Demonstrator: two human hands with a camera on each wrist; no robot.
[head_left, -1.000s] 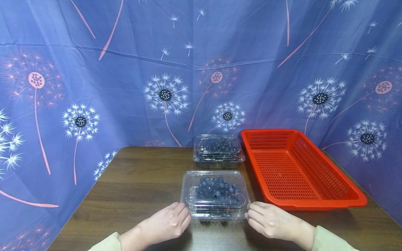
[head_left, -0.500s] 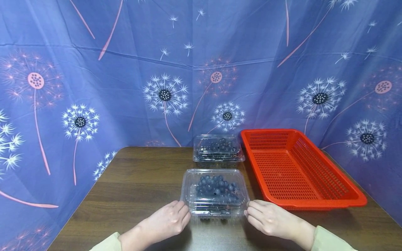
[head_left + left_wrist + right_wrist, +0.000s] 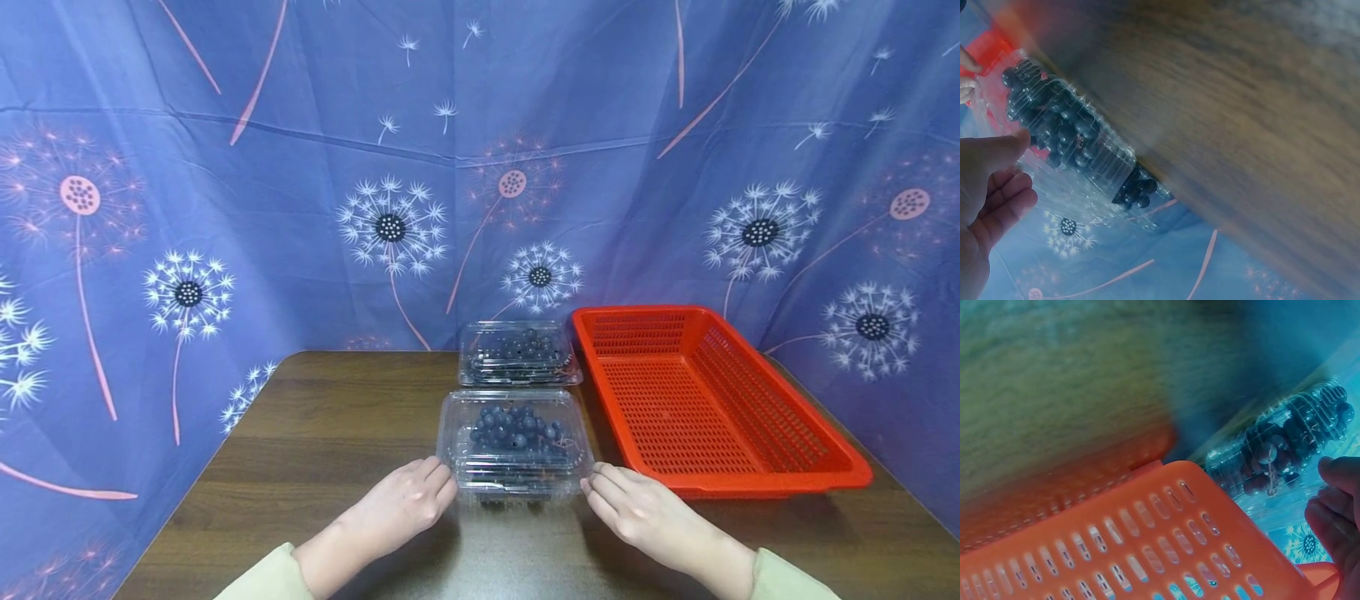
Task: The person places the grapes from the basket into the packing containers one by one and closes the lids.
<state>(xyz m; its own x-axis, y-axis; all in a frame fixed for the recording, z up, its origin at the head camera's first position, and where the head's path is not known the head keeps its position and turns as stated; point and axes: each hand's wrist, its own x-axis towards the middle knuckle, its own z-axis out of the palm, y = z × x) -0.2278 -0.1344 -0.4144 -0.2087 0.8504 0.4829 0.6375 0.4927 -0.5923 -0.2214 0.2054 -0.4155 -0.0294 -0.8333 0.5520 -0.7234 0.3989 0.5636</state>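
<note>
A clear plastic clamshell box (image 3: 457, 433) of dark grapes (image 3: 513, 427) sits upright with its lid down on the near middle of the table. My left hand (image 3: 411, 498) grips its near left corner by the rim, fingers curled. At the near right corner my right hand (image 3: 633, 507) pinches the rim the same way. In the left wrist view, the left thumb (image 3: 1013, 145) lies against the box's edge, and the grapes show through the ribbed wall. Directly behind stands a second closed clamshell box (image 3: 472, 367) of dark grapes, the two close together.
A red perforated plastic basket (image 3: 750, 482) stands on the right, close beside both boxes and the right hand. The brown wooden table (image 3: 337, 417) extends to the left. A blue dandelion-print cloth (image 3: 300, 208) hangs behind and around the table.
Both hands have pushed the near box of grapes forward, away from the body, so it is now close to the rear box. The basket and rear box stay in place.
</note>
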